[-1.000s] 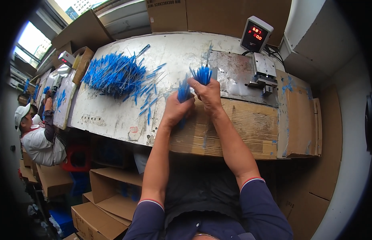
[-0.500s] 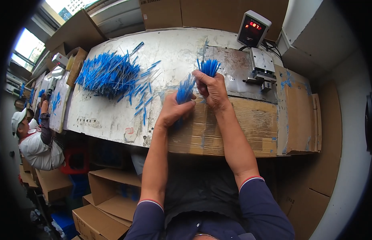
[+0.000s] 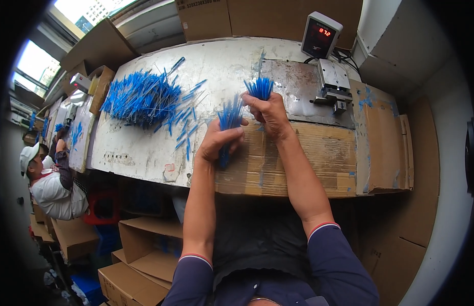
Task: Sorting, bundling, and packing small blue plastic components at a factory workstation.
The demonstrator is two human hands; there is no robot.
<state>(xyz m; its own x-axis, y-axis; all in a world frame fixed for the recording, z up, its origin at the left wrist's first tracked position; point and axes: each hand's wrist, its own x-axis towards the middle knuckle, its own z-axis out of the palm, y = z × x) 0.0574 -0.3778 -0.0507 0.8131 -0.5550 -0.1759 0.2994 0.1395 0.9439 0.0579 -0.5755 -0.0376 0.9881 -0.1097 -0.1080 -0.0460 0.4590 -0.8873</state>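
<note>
My left hand (image 3: 220, 140) is wrapped round a bundle of thin blue sticks with wire-like ends (image 3: 229, 115), which stands nearly upright and sticks out below the fist as well. Just to its right, my right hand (image 3: 270, 112) grips a second bundle of blue sticks (image 3: 260, 87), its tops fanned out above the fingers. The right thumb and fingertips are close to the upper end of the left bundle; whether they touch it I cannot tell. On the white worktop to the left lies a large heap of the same blue sticks (image 3: 140, 98), with several strewn along its right side.
A metal plate (image 3: 293, 76) carries a small clamp-like fixture (image 3: 335, 84) at the right. Behind it stands a counter with a red display (image 3: 322, 34). Flattened cardboard (image 3: 303, 158) covers the front edge. A co-worker in a white cap (image 3: 56, 188) sits far left; cardboard boxes (image 3: 140, 275) stand below.
Both hands have shifted slightly left with their bundles, and the left bundle stands more upright. The whole view has also moved a little. Both grips stay closed.
</note>
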